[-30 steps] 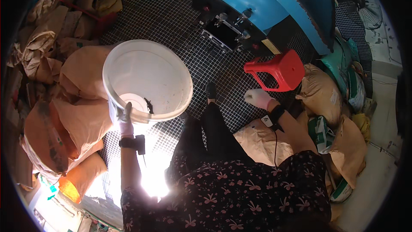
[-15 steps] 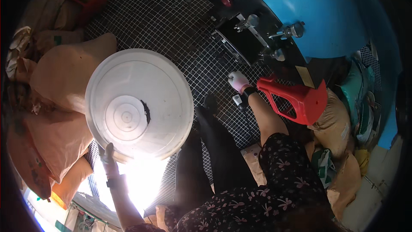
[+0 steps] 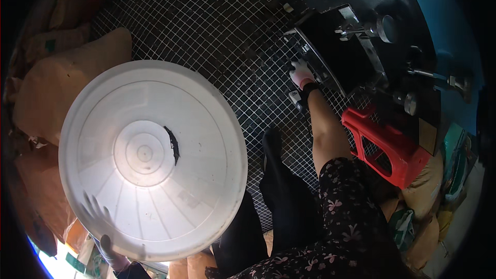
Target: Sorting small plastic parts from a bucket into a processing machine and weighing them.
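A big round white plastic tub (image 3: pixel 206 124), translucent and with rings at its centre, fills the left of the view. A dark, ragged mark or crack runs beside the rings. My left hand (image 3: pixel 111 254) grips its rim at the lower left; the thumb lies over the edge and the fingers show as shadows through the plastic. My right hand (image 3: pixel 302 74), in a pale glove, reaches forward with its fingers stretched out by the metal frame of a dark opening (image 3: pixel 338 46) in a black machine. Whether the fingertips touch the frame I cannot tell.
Metal knobs and clamps (image 3: pixel 385 28) surround the opening, with a blue panel (image 3: pixel 454 26) behind. A small white device (image 3: pixel 295 98) is near my right wrist. A red plastic piece with a handle (image 3: pixel 387 147) stands right of my forearm. Brown sacks (image 3: pixel 72 82) line the left; wire mesh covers the floor.
The view has shifted. The tub is larger and lower left, still in my left hand. My right hand has come closer to the machine's opening, its curled fingers now extended.
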